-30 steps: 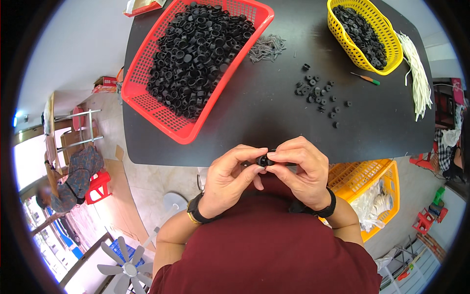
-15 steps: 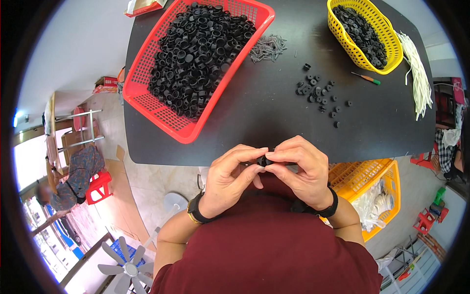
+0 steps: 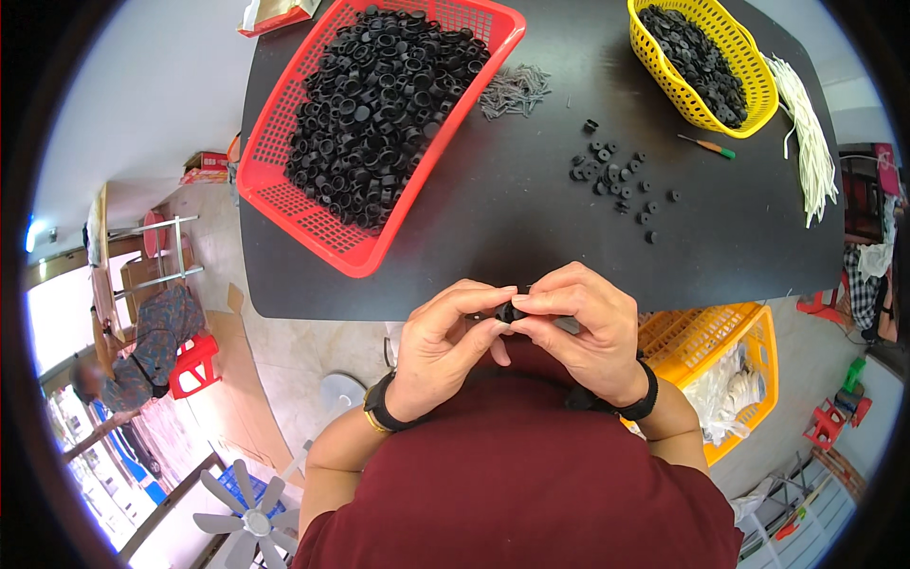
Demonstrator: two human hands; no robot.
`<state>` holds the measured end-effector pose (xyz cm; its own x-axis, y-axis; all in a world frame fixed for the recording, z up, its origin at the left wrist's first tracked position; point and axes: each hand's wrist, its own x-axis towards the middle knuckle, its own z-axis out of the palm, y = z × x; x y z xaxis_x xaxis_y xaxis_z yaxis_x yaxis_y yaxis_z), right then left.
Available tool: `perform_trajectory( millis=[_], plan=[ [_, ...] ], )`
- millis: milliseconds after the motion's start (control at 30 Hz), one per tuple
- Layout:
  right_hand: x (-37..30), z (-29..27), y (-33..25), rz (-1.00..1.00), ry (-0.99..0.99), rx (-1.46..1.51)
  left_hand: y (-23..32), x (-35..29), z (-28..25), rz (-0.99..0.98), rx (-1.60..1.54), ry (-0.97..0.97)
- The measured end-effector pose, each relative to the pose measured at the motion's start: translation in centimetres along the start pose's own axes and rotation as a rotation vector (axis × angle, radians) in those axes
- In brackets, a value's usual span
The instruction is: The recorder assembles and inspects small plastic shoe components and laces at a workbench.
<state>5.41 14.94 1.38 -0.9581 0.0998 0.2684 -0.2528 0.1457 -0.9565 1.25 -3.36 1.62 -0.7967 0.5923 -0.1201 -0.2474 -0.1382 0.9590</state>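
Now left fingers (image 3: pixel 471 299) and right fingers (image 3: pixel 555 302) pinch one black part (image 3: pixel 508 312) — apparently turned slightly since earlier.

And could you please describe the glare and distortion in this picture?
In the head view, glare washes out the window at left; fisheye distortion tilts the red stool; the left hand and right hand look clear, though the black part they hold shows little detail.

The dark table (image 3: pixel 531 218) bears a red basket (image 3: pixel 355 264), yellow basket (image 3: pixel 656 64) and black pieces (image 3: pixel 612 174).
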Motion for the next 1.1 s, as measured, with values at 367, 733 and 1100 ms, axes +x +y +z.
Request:
perform_trajectory(
  millis=[367,733,1100],
  plan=[
    [0.13,-0.13,-0.67,-0.027,-0.001,-0.096,-0.18,-0.18,-0.34,-0.075,-0.091,-0.039],
    [-0.08,-0.38,-0.88,-0.009,-0.008,-0.072,-0.24,-0.09,-0.35,-0.066,-0.162,-0.071],
    [-0.39,-0.43,-0.76,0.005,0.029,0.003,-0.59,-0.21,-0.49,-0.073,-0.182,-0.076]
  ],
)
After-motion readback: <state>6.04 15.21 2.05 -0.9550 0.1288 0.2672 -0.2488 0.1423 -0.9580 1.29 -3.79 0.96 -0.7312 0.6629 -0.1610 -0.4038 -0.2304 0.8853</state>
